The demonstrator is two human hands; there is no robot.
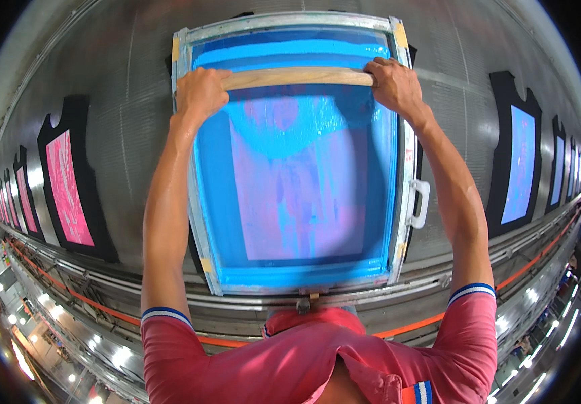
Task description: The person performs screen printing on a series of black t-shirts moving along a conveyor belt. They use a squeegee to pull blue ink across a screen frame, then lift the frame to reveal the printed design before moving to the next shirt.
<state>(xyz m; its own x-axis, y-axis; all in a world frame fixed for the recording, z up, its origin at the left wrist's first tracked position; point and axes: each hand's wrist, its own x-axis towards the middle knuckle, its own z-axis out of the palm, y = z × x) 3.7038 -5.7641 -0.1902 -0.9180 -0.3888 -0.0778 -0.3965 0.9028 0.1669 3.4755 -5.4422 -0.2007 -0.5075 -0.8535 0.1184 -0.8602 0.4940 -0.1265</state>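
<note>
Both arms reach forward over a screen-printing frame [403, 222] that lies flat, its mesh smeared with bright blue ink [283, 138]. A wooden-handled squeegee [297, 77] spans the far part of the mesh. My left hand [201, 93] is closed round its left end, and my right hand [396, 86] grips the right end. Past the squeegee runs a thick band of blue ink [290, 48]. Through the mesh nearer me shows a pinkish-purple rectangle [297, 209], streaked with blue. The squeegee's blade is hidden under the handle.
A white handle [420, 204] sticks out from the frame's right side. Black garment pieces with pink prints [68, 188] lie along the long grey table [129, 135] to the left. Others with blue prints [520, 165] lie to the right. A metal rail [203, 298] follows the near edge.
</note>
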